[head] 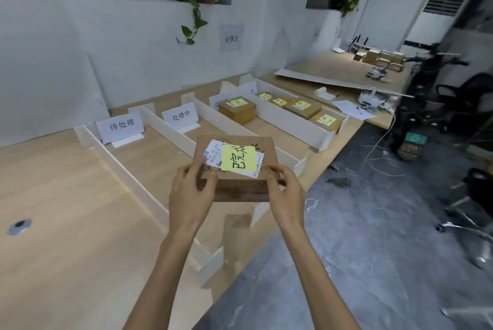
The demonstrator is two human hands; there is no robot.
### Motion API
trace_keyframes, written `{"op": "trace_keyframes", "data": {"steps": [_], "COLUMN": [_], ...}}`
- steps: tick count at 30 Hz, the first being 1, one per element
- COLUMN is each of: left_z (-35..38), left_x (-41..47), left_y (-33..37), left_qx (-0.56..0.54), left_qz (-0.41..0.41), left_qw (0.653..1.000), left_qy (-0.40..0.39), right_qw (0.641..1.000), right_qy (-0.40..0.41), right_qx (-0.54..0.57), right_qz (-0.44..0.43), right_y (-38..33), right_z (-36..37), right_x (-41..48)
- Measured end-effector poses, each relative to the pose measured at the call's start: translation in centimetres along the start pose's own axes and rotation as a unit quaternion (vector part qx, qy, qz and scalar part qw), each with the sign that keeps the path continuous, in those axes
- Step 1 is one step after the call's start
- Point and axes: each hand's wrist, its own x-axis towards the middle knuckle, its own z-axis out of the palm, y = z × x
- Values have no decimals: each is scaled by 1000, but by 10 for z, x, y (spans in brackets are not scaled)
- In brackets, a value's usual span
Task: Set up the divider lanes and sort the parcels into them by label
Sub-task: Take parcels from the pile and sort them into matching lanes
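Note:
I hold a flat brown parcel [237, 185] with a white shipping label and a yellow sticky note [238, 157] above the near end of the lanes. My left hand [190, 196] grips its left edge and my right hand [286, 196] its right corner. White dividers [170, 129] split the wooden table into lanes, each with a white sign at the back, such as the leftmost sign [121, 126] and the second sign [180, 116]. One parcel [237, 109] lies in the third lane. Several parcels [301, 108] with yellow notes fill the fourth lane.
The table edge [266, 225] runs diagonally, with grey floor to its right. A second table [344, 70] at the back right carries a long white board, papers, small boxes and devices. Office chairs [472, 94] and loose cables stand at the right.

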Motion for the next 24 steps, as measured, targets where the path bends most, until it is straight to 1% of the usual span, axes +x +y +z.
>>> {"op": "trace_keyframes", "data": {"steps": [4,7,10,17,21,24], "left_z": [63,103,136,204,260,310], "left_x": [48,79,108,172,208,232], "left_y": [4,14,21,27,33,43], "left_qx": [9,9,11,42,58,65], "left_qz": [-10,-7,-8,-27,-43,-57], "left_qw": [1000,1000,1000,999,997,996], "left_qy": [15,15,12,3,4,14], "right_qw": [1000,999,999,998,998,997], "right_qy": [-1,5,12,-16,-27,-50], "right_qx": [-19,-35,-24,15,15,17], "right_qz": [13,4,20,52,57,49], "right_y": [17,29,43,83,114,138], "right_z": [-4,-8,-8,-5,-10,-23], "right_x": [74,121,163,259,329,385]}}
